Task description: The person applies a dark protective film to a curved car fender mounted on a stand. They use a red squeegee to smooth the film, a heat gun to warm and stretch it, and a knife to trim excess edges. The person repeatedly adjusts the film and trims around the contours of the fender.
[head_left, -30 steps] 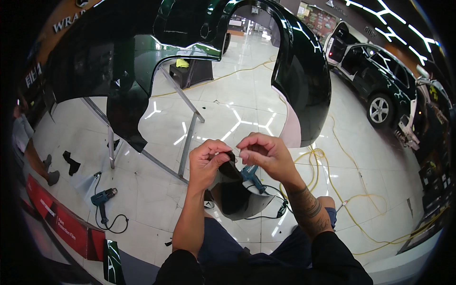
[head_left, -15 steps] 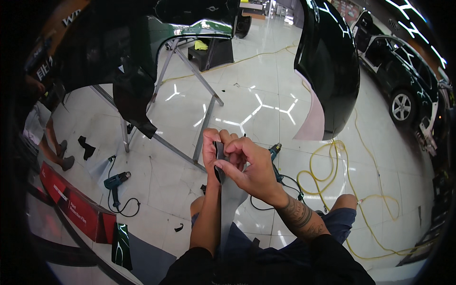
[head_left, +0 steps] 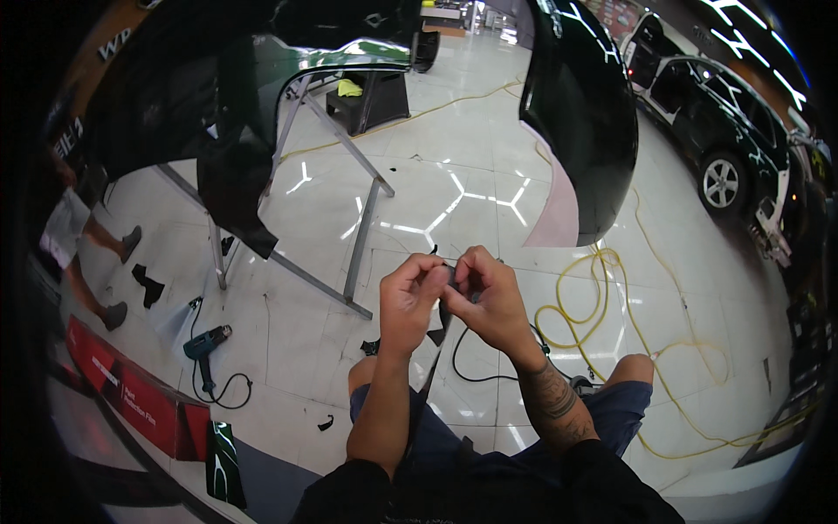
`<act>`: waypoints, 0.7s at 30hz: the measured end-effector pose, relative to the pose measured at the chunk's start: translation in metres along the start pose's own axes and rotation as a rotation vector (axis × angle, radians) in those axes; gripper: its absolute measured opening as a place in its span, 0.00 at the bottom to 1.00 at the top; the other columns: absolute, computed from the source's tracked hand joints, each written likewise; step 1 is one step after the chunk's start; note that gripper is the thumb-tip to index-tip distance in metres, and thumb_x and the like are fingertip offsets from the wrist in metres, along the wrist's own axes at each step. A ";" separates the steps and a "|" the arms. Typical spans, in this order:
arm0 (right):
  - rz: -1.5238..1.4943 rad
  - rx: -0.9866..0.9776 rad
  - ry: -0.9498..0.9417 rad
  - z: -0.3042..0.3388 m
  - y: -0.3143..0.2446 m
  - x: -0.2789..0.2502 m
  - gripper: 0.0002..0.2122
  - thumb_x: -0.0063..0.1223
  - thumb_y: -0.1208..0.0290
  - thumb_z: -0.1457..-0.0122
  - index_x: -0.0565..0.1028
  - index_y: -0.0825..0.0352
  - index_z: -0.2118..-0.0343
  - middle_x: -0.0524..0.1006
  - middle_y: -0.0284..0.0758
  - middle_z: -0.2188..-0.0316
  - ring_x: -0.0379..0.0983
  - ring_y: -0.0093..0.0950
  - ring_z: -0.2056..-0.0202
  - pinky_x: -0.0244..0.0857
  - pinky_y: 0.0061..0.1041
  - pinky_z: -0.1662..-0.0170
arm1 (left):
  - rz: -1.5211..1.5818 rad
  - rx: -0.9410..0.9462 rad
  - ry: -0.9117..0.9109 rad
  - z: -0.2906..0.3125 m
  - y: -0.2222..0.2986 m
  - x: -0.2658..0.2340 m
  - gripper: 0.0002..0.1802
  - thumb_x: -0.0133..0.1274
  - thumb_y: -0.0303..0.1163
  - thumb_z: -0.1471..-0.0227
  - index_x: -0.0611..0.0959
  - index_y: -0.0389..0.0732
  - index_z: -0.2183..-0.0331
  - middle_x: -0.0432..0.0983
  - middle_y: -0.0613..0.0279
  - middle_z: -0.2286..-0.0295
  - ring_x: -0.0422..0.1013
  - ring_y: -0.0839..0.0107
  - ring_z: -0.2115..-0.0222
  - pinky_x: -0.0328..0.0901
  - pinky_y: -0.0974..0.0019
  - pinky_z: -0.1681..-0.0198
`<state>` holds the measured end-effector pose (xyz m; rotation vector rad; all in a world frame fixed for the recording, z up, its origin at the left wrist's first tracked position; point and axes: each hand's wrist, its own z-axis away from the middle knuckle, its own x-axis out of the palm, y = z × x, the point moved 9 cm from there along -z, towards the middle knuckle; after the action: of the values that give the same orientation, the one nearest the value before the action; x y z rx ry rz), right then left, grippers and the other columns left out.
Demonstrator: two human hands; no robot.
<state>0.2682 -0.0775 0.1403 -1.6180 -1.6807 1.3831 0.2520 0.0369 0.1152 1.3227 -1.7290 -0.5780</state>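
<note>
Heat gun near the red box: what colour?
The heat gun is dark teal; head view shows it best.

Dark strip (head_left: 446, 321), yellow cord (head_left: 604, 254), red box (head_left: 170, 428)

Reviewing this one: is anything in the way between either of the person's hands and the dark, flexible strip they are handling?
Nothing visible is. The left hand and right hand meet at the upper end of the dark strip; their fingers partly hide the exact contact.

Thin dark strip (head_left: 445, 318), pinched between both hands' fingers (head_left: 472, 307), hanging edge-on
</note>
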 end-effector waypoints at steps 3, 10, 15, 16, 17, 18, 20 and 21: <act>0.020 -0.053 -0.004 0.007 -0.001 0.002 0.12 0.61 0.79 0.52 0.64 0.67 0.75 0.66 0.27 0.81 0.60 0.15 0.81 0.58 0.15 0.77 | -0.077 -0.117 -0.008 0.004 -0.008 -0.005 0.10 0.54 0.31 0.44 0.78 0.33 0.70 0.71 0.69 0.77 0.65 0.83 0.74 0.61 0.77 0.69; -0.310 0.116 -0.151 0.015 0.015 0.007 0.10 0.60 0.77 0.47 0.66 0.66 0.72 0.68 0.24 0.76 0.65 0.11 0.74 0.60 0.12 0.72 | 0.346 -0.314 -0.153 0.011 -0.023 0.001 0.10 0.57 0.31 0.46 0.79 0.33 0.71 0.74 0.64 0.75 0.70 0.78 0.73 0.68 0.74 0.68; -0.239 0.194 -0.145 0.024 0.019 -0.003 0.10 0.62 0.76 0.48 0.68 0.68 0.73 0.72 0.27 0.79 0.69 0.13 0.76 0.64 0.14 0.71 | 0.483 -0.386 -0.244 0.018 -0.037 0.013 0.09 0.57 0.29 0.46 0.79 0.33 0.73 0.73 0.64 0.75 0.73 0.76 0.73 0.70 0.73 0.66; -0.174 0.180 -0.149 0.027 0.019 -0.003 0.10 0.62 0.76 0.48 0.69 0.69 0.73 0.72 0.28 0.79 0.71 0.14 0.75 0.64 0.14 0.71 | 0.501 -0.394 -0.245 0.020 -0.042 0.013 0.09 0.57 0.29 0.46 0.79 0.34 0.73 0.73 0.64 0.76 0.72 0.76 0.73 0.70 0.74 0.66; -0.108 0.168 -0.154 0.028 0.019 -0.004 0.10 0.62 0.76 0.48 0.69 0.69 0.74 0.73 0.29 0.79 0.72 0.15 0.75 0.65 0.15 0.71 | 0.519 -0.402 -0.247 0.023 -0.046 0.013 0.09 0.57 0.29 0.46 0.79 0.34 0.74 0.73 0.65 0.76 0.72 0.76 0.73 0.69 0.74 0.66; -0.055 0.158 -0.147 0.031 0.019 -0.005 0.09 0.61 0.76 0.48 0.69 0.69 0.74 0.74 0.30 0.79 0.72 0.16 0.75 0.65 0.16 0.71 | 0.537 -0.414 -0.246 0.026 -0.051 0.012 0.09 0.57 0.29 0.46 0.79 0.34 0.74 0.73 0.65 0.76 0.72 0.77 0.73 0.69 0.74 0.66; 0.053 0.137 -0.139 0.035 0.018 -0.006 0.08 0.60 0.77 0.48 0.70 0.70 0.74 0.75 0.32 0.79 0.74 0.18 0.74 0.66 0.17 0.71 | 0.548 -0.396 -0.254 0.029 -0.057 0.012 0.08 0.57 0.29 0.46 0.79 0.34 0.74 0.73 0.66 0.76 0.71 0.78 0.74 0.68 0.75 0.67; 0.082 0.132 -0.139 0.037 0.019 -0.008 0.08 0.60 0.76 0.48 0.70 0.71 0.74 0.75 0.33 0.80 0.74 0.19 0.75 0.67 0.17 0.71 | 0.554 -0.385 -0.252 0.031 -0.058 0.014 0.08 0.57 0.29 0.46 0.79 0.35 0.74 0.73 0.66 0.76 0.71 0.79 0.74 0.67 0.75 0.67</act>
<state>0.2483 -0.1007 0.1116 -1.5644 -1.5755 1.6449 0.2564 0.0007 0.0585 0.4846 -1.9564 -0.7228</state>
